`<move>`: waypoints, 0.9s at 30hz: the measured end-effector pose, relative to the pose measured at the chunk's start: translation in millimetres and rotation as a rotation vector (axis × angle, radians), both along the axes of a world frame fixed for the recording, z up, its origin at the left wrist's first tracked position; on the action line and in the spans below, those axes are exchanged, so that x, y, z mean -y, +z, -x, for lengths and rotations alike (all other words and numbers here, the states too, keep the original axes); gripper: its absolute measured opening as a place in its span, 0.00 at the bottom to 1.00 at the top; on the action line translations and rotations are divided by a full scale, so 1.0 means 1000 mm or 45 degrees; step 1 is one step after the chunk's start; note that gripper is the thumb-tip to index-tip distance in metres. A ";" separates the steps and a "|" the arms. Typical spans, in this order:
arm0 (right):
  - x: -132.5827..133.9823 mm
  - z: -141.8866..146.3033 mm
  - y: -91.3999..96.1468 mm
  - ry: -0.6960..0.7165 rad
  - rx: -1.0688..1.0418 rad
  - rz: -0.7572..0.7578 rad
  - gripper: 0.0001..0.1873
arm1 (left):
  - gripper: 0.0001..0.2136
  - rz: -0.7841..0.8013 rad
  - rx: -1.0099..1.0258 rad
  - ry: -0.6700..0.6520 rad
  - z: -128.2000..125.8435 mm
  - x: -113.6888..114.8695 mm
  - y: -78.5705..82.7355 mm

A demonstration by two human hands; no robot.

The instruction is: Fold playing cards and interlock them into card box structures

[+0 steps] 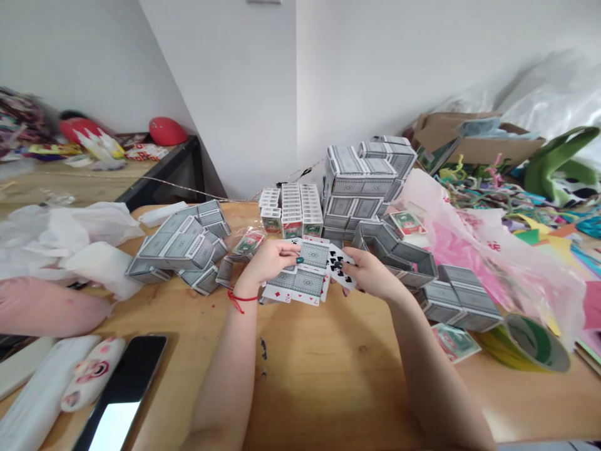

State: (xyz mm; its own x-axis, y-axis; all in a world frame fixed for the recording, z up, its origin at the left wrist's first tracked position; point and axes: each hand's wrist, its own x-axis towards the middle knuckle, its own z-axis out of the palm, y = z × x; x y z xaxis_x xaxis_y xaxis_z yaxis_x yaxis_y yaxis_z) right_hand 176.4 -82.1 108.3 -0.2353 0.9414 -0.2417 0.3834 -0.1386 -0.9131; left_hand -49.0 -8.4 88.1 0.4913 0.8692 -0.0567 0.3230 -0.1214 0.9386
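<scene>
My left hand (275, 260) is closed on a piece put together from playing cards (307, 282), its thumb lying on the patterned grey backs. Red-pip faces stick out along the piece's edges. A spade or club playing card (340, 266) is pinched in my right hand (369, 270), right beside that piece; its face is towards me and it tilts to the right. Whether the card touches the piece I cannot tell. Behind my hands stand rows of card boxes (292, 210). A tall stack of blocks made of cards (359, 181) rises behind my right hand.
More card-built blocks (181, 241) lie at left, and others (460, 297) at right. Beside them are a roll of yellow tape (526, 344) and a card pack (455, 341). A phone (124, 388) lies front left. Pink plastic (451, 219) and a cardboard box (483, 141) are at back right.
</scene>
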 end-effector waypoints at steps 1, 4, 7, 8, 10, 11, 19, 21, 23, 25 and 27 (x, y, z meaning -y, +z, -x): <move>0.000 -0.002 0.001 0.022 -0.016 -0.007 0.04 | 0.16 -0.031 -0.015 -0.008 -0.001 0.000 0.000; 0.000 -0.005 0.003 0.077 -0.007 -0.003 0.04 | 0.15 -0.115 -0.059 -0.005 -0.003 -0.001 0.002; 0.000 -0.007 0.002 0.088 0.044 0.024 0.04 | 0.15 -0.140 -0.073 0.013 -0.004 0.000 0.005; 0.000 -0.008 0.001 0.087 0.054 0.027 0.04 | 0.15 -0.136 -0.070 0.016 -0.005 0.000 0.006; 0.000 -0.010 -0.001 0.091 0.062 0.028 0.04 | 0.14 -0.125 -0.067 0.013 -0.007 0.001 0.008; 0.000 -0.011 -0.002 0.094 0.065 0.027 0.04 | 0.13 -0.128 -0.069 0.009 -0.008 0.002 0.008; 0.000 -0.015 -0.005 0.157 0.106 0.050 0.08 | 0.08 -0.194 -0.101 -0.051 -0.009 0.004 0.006; 0.000 -0.014 -0.003 0.174 0.123 0.065 0.09 | 0.09 -0.189 -0.090 -0.056 -0.008 0.004 0.005; 0.000 -0.015 -0.001 0.189 0.135 0.061 0.09 | 0.09 -0.171 -0.086 -0.067 -0.008 0.003 0.005; 0.000 -0.016 0.002 0.208 0.133 0.026 0.10 | 0.10 -0.147 -0.077 -0.085 -0.009 0.003 0.005; 0.001 -0.017 0.004 0.238 0.130 0.003 0.11 | 0.10 -0.133 -0.058 -0.099 -0.010 0.004 0.005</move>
State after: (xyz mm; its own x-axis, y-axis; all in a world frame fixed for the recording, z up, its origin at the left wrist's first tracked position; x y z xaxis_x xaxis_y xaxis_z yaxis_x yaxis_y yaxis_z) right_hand 193.5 -83.1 112.7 -0.3802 0.8830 -0.2751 0.4931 -0.0581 -0.8680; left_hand -39.4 -12.1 93.4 0.5565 0.8308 0.0085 0.3506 -0.2441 0.9041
